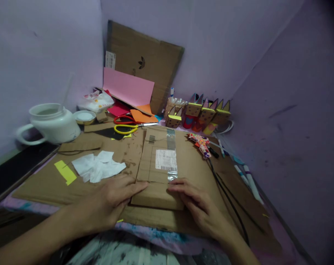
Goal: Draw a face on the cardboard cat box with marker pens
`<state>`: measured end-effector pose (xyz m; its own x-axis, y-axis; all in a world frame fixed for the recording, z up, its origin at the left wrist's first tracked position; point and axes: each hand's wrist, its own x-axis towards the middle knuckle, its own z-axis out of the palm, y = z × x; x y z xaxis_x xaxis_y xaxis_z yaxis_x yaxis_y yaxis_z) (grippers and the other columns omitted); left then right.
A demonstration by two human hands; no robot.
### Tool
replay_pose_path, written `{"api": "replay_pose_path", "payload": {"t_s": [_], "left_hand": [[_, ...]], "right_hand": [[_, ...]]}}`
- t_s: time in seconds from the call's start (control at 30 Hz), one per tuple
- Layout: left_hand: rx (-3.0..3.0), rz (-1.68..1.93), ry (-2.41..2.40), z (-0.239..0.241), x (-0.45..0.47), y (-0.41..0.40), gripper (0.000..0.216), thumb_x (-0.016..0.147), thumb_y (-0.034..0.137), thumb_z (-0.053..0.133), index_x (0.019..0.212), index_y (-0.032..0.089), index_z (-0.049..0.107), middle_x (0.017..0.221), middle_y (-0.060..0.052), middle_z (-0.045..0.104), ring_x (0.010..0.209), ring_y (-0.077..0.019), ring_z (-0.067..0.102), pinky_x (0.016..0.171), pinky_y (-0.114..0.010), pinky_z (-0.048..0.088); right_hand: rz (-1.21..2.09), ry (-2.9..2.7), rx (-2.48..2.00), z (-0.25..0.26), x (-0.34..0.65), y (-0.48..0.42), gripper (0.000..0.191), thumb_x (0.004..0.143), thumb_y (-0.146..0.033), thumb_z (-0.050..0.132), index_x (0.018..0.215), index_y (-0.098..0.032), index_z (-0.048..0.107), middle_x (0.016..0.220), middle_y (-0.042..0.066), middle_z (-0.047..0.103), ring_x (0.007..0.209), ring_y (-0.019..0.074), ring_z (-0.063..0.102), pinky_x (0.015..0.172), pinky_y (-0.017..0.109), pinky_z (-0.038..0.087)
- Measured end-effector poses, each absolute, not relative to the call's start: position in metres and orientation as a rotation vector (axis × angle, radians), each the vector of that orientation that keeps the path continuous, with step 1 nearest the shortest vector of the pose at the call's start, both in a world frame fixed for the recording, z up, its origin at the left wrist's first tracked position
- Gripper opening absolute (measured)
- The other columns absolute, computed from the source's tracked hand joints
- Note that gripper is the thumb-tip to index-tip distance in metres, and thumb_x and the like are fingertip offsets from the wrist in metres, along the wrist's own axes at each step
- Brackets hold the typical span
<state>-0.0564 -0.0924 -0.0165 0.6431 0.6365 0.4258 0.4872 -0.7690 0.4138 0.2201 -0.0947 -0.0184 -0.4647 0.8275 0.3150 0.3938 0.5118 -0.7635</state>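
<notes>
A flat piece of cardboard (145, 162) with a white printed label (166, 159) and strips of shiny tape lies in front of me. Its near end is bent along a crease into a flap (157, 197). My left hand (116, 197) grips the flap's left end, thumb laid along the crease and the other fingers partly hidden. On the opposite end, my right hand (196, 200) holds the cardboard with its fingertips on the crease beside the tape; its thumb is hidden. A larger cardboard sheet (194, 169) lies underneath.
Right of the cardboard lies a patterned glue gun (201, 143) with a black cord, near several markers (251, 184). Yellow-handled scissors (125, 129), crumpled white tissue (99, 165) and a white mug (52, 125) are leftward. Cardboard animal figures (207, 114) stand behind.
</notes>
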Motion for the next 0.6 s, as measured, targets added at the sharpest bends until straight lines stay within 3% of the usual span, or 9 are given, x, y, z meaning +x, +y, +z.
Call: {"api": "replay_pose_path", "payload": {"t_s": [0.1,0.2,0.43,0.6], "left_hand": [[2.597,0.929,0.897,-0.027,-0.056,-0.087,0.056,0.08,-0.003,0.038,0.127,0.022,0.054,0.1,-0.008,0.065,0.087,-0.0161,0.063,0.07,-0.025,0.054],[2.564,0.993,0.896,-0.031,-0.055,-0.082,0.055,0.079,-0.004,0.038,0.124,0.022,0.056,0.096,-0.006,0.066,0.084,-0.0145,0.064,0.069,-0.022,0.053],[2.611,1.005,0.951,-0.027,-0.052,-0.079,0.042,0.087,0.001,0.036,0.119,0.016,0.058,0.092,-0.004,0.065,0.081,-0.0129,0.064,0.068,-0.02,0.052],[2.636,1.031,0.997,-0.037,-0.056,-0.083,0.042,0.086,0.002,0.039,0.118,0.022,0.059,0.103,-0.007,0.061,0.09,-0.0142,0.063,0.071,-0.021,0.054]], "right_hand": [[0.675,-2.207,-0.942,-0.019,0.233,-0.095,0.046,0.082,-0.002,0.038,0.112,-0.023,0.065,0.123,0.01,0.062,0.113,0.0192,0.06,0.091,0.036,0.051],[0.535,-2.262,-0.898,-0.027,0.238,-0.088,0.048,0.079,0.001,0.039,0.112,-0.024,0.064,0.123,0.01,0.063,0.111,0.0187,0.061,0.09,0.035,0.053],[0.278,-2.237,-0.829,-0.037,0.23,-0.079,0.045,0.077,0.002,0.041,0.106,-0.024,0.064,0.113,0.008,0.066,0.1,0.0165,0.067,0.08,0.029,0.056],[0.233,-2.15,-0.924,-0.034,0.227,-0.092,0.041,0.075,0.002,0.045,0.099,-0.023,0.066,0.088,0.005,0.064,0.079,0.0139,0.067,0.065,0.023,0.055]]}}
